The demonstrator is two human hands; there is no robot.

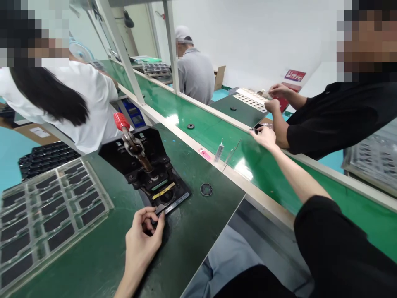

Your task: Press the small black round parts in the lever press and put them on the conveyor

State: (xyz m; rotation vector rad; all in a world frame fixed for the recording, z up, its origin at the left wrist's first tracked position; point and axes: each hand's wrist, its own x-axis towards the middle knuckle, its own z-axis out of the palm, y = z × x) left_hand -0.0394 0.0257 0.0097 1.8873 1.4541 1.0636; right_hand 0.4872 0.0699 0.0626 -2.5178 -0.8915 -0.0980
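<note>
Head: left hand at black fixture

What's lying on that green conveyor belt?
A round black part lies on the belt. The right hand pinches a small dark piece near its far edge. Anything directly beneath that hand and forearm is hidden.

We wear a loose black top with short, wide sleeves. The right sleeve ends near the elbow in a plain, rounded opening, its cloth matte and softly creased. More of the same black fabric spreads over our middle. Below it our lap shows pale grey-blue cloth, apparently trousers, with soft folds. Our left hand and right hand are bare, as are both forearms.
</note>
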